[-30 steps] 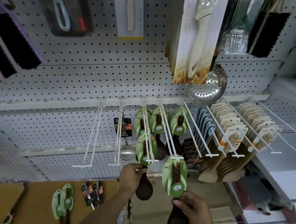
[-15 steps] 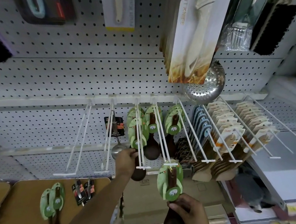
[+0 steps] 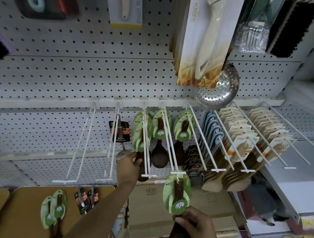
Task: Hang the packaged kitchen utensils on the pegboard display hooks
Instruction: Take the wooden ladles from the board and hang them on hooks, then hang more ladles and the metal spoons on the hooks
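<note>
1. Nearest to the camera, the right hand (image 3: 197, 231) has its fingers curled around a dark wooden spoon (image 3: 179, 211), at the neck just above the bowl. The bowl points down toward the person, and the handle with its green card points up and away, toward the display.

2. The top of this green card is touching, or just below, the front tip of a white double-wire hook (image 3: 170, 143). I cannot tell if the hang hole is already over the tip. The long axis of the spoon is nearly in one line with the hook as it looks from here, so I judge that the coming move is a push along this line, up and toward the pegboard (image 3: 66, 74).

3. A little further and to the left, the left hand (image 3: 129, 167) reaches under the neighbouring hook (image 3: 145, 140). Its fingers seem to hold the dark bowl of a carded spoon (image 3: 141, 138) which hangs there, but the grip is partly hidden.

4. The right hand is the nearer one to the free hook tip, and it carries the piece.

5. Left of the arm, on a brown board (image 3: 15, 213), more packaged utensils (image 3: 54, 208) lie and wait, well apart from both hands.
</note>
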The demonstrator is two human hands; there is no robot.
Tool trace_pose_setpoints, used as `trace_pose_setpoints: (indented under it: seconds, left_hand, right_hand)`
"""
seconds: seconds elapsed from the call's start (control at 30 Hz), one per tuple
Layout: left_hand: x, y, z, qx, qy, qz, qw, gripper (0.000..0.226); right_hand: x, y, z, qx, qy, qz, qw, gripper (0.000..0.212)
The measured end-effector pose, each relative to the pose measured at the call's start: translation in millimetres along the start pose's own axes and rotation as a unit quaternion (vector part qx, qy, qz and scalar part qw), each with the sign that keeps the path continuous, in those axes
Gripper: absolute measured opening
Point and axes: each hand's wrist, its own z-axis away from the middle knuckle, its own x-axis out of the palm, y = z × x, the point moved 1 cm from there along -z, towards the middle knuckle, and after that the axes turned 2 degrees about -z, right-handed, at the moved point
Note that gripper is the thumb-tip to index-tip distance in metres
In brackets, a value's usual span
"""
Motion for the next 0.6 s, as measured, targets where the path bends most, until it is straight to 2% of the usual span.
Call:
trace_pose_setpoints:
  seconds: [0.1,0.17,0.23,0.3,0.43,0.53,0.6]
  left_hand:
    - [-5,-2,31,0.000,0.003,0.016,1.000,0.036]
    - [-5,-9,54,0.028,0.008,0.038,0.999,0.032]
    - [0,-19,77,0.050,-0.033,0.044,0.997,0.027]
    - [8,-31,101,0.063,-0.098,0.049,0.992,0.033]
    - [20,-42,147,0.109,-0.205,0.057,0.971,0.015]
    - [23,-38,167,0.142,-0.239,0.053,0.959,0.014]
    - [25,-34,174,0.137,-0.230,0.059,0.962,0.013]
  right_hand:
    - [1,-1,2,0.003,-0.002,-0.012,1.000,0.023]
    - [3,-3,3,0.015,-0.004,-0.030,0.999,0.017]
    - [4,-3,4,0.019,-0.006,-0.035,0.999,0.016]
    - [6,-3,4,0.020,-0.006,-0.043,0.999,0.016]
    - [8,-2,6,0.034,0.001,-0.084,0.996,0.018]
    - [8,-5,6,0.021,0.002,-0.083,0.996,0.017]
    - [9,-8,6,0.008,0.004,-0.081,0.997,0.013]
